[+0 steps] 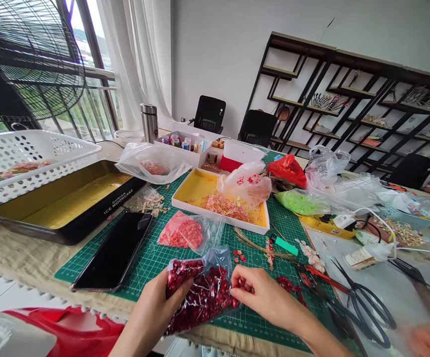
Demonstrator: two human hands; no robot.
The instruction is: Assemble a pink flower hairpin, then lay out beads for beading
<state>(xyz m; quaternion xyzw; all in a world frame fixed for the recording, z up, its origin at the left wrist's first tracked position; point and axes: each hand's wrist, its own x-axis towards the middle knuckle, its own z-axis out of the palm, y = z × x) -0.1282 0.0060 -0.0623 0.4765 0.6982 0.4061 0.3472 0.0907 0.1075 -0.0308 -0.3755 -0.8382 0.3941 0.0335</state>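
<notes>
- The left hand (158,307) grips a clear plastic bag of dark red beads (200,297) from below and at its side, fingers wrapped closely around the soft, bulging plastic.
- The right hand (263,297) is at the bag's upper right edge, its fingertips (237,285) drawn narrowly together. A few red pieces sit at them, but whether they are pinched or only touching is hard to tell.
- The bag sits at the near edge of a green gridded cutting mat (151,263), overlapping it, with its glossy, faceted contents packed in a lumpy mass.
- Just beyond it lies a zip bag of coral-pink pieces (181,234), with a black smartphone (112,250) to its left.
- Loose red pieces (291,287) lie on the mat to the right of the right hand, near black-handled scissors (363,310).
- Thin gold wires (255,245) fan across the mat in front of a white box with a yellow base (196,173), which holds a heap of pink and gold pieces.
- A black tray (69,233) stands at the worktop's left side beside a white perforated basket (17,148).
- A steel flask (150,123) stands toward the far edge, behind a white box of small jars (185,156).
</notes>
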